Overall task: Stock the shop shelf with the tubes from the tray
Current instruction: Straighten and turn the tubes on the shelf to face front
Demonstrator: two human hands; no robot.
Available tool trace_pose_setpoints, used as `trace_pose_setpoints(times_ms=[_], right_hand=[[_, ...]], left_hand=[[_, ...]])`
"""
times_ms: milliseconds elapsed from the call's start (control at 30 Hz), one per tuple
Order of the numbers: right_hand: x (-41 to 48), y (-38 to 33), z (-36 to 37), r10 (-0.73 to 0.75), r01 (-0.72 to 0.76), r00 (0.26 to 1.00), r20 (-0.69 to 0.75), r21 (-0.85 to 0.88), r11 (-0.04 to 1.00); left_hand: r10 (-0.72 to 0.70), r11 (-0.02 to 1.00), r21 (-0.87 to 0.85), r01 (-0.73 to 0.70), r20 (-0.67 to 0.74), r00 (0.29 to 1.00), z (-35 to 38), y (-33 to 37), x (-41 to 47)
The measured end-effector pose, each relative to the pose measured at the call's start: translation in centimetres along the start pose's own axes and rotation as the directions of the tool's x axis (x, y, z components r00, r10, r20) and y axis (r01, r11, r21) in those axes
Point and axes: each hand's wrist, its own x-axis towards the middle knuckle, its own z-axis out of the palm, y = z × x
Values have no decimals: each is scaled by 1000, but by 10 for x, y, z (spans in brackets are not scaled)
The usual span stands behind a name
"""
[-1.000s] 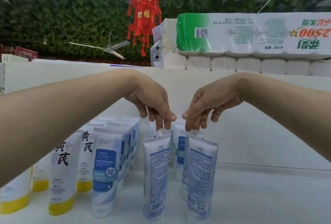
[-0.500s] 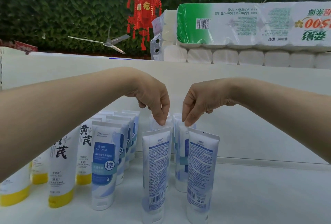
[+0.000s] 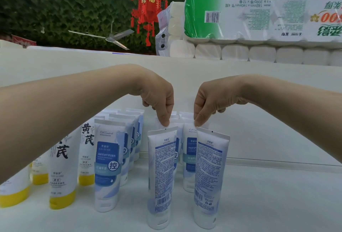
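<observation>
Two white-and-blue tubes stand cap-down at the front of the white shelf (image 3: 277,204), their printed backs facing me: the left front tube (image 3: 161,172) and the right front tube (image 3: 209,172). Just behind each stands another tube of the same kind. My left hand (image 3: 159,100) hangs over the left one and pinches the flat top of the tube behind (image 3: 159,122). My right hand (image 3: 209,100) pinches the top of the tube behind the right front one (image 3: 189,139). Their lower parts are hidden by the front tubes.
A row of blue-label tubes (image 3: 107,161) runs back on the left, with yellow-capped tubes (image 3: 63,176) beyond it under my left forearm. Packs of toilet rolls (image 3: 259,16) lie on the shelf top. A red lantern (image 3: 148,0) hangs behind.
My fingers, stretched down over the tube tops before, are now curled, with only the tips at the tube tops. Both hands have drifted slightly apart.
</observation>
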Motion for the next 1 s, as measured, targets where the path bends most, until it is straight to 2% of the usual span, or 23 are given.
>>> trace_pose_setpoints(times_ms=[1000], right_hand=[[-3,-8,-1,40,-41,999,-21,-19,999]], left_hand=[[19,999,-36,-20,-36,999,3,-4,-2]])
